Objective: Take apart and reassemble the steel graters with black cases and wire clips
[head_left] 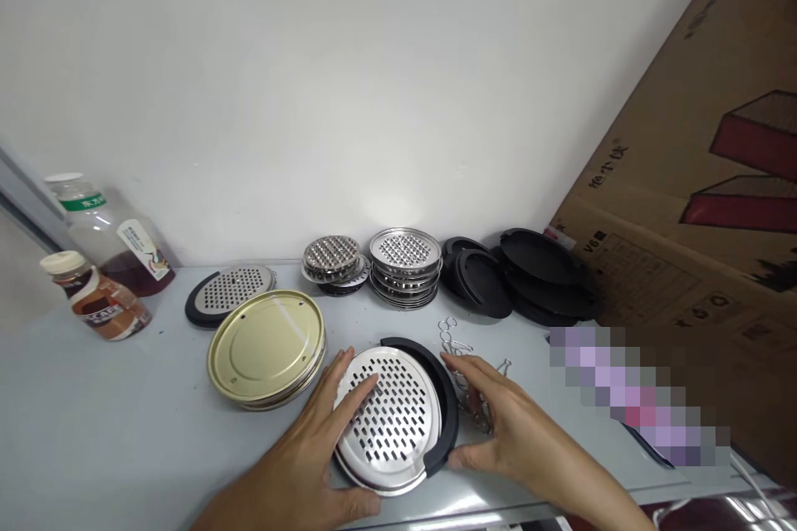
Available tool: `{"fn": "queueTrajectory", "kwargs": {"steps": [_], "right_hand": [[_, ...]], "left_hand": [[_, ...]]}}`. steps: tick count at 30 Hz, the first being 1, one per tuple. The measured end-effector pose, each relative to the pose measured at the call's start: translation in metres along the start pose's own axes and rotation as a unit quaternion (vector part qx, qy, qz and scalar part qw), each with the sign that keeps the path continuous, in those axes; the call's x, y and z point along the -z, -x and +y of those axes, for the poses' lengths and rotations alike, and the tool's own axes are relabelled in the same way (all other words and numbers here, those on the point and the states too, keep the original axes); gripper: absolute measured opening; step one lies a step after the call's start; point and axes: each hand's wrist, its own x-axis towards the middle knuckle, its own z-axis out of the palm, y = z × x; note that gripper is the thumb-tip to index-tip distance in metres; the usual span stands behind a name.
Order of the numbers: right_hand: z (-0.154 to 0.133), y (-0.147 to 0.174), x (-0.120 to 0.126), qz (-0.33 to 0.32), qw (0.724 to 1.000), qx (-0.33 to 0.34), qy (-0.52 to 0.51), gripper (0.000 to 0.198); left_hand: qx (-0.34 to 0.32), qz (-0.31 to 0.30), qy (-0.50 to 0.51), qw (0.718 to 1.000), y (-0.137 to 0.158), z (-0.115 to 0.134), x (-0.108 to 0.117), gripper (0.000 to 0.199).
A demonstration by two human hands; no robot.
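A round metal grater disc (391, 411) with slotted holes lies near the table's front edge, on top of a plate whose pale rim shows below it. Around its right side sits a black crescent-shaped rim (449, 398), with a gap between the two at the upper right. My left hand (311, 448) grips the disc's left side, one finger across its face and the thumb at the lower edge. My right hand (504, 419) holds the black rim's outer edge between thumb and fingers. Behind that hand lie several thin wire pieces (461, 348), partly hidden.
Gold round lids (267, 348) are stacked at left, before a black-rimmed grater (230, 290). Stacked grater discs (404, 265), smaller discs (333, 257) and black round parts (541, 274) line the wall. Two bottles (105, 303) stand left; a cardboard box (703, 224) and blurred phone-like object (635, 398) are right.
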Motion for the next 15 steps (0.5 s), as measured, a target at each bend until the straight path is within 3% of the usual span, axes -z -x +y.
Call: {"fn": "queueTrajectory", "kwargs": {"steps": [5, 15], "right_hand": [[-0.003, -0.014, 0.008, -0.048, 0.999, 0.014, 0.018, 0.099], [-0.008, -0.020, 0.002, -0.054, 0.997, 0.058, 0.006, 0.100]], "left_hand": [[0.010, 0.005, -0.010, 1.000, -0.002, -0.003, 0.003, 0.098], [-0.007, 0.006, -0.008, 1.000, -0.014, -0.004, 0.001, 0.097]]}}
